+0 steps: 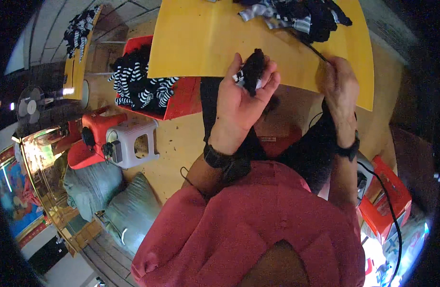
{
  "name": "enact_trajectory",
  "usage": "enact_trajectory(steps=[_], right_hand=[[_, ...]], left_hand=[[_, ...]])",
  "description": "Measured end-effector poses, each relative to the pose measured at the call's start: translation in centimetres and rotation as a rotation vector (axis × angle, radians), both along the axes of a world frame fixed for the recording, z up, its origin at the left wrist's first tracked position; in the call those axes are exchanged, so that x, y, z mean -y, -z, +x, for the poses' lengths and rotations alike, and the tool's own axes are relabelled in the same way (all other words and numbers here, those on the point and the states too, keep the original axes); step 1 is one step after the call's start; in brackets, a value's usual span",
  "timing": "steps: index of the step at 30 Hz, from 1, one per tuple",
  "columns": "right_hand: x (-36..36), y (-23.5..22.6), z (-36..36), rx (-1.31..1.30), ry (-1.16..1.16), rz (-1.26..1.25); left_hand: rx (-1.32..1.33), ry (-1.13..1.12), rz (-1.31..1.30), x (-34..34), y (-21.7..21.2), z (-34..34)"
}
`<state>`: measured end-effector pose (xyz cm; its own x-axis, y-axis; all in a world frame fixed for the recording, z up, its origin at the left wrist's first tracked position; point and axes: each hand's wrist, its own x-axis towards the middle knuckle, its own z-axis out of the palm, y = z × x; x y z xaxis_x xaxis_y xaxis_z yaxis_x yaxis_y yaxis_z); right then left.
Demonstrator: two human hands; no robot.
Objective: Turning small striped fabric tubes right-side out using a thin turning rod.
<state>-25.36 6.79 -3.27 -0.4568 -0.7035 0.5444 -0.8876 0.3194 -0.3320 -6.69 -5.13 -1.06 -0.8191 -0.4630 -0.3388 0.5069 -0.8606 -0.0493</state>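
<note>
Red shirt (258, 225) below; left hand (241, 103) cups a black sock (253, 71), right hand (342, 88) pinching thread (311, 48).

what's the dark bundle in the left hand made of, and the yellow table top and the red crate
The dark bundle in the left hand looks like soft knit fabric, black with white striped bits: limp and fuzzy-edged. The yellow table top seems a smooth, matte board, perhaps laminate or painted wood; flat, no grain visible. The red crate looks like moulded plastic with a slight sheen.
</note>
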Motion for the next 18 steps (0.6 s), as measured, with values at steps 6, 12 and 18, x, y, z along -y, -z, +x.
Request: enact_trajectory(steps=[6,12,18], right_hand=[[-8.1,-4.8,6.5,0.906,0.115,-0.006],[-11.9,-4.7,9.1,0.752,0.037,0.040],[-11.4,-5.1,9.2,0.719,-0.012,0.023]], left_hand=[[0.176,-0.112,-0.045,1.2,0.2,0.3],[0.097,-0.077,-0.110,0.6,-0.6,-1.0],[0.149,-0.075,-0.177,-0.6,-1.5,-2.0]])
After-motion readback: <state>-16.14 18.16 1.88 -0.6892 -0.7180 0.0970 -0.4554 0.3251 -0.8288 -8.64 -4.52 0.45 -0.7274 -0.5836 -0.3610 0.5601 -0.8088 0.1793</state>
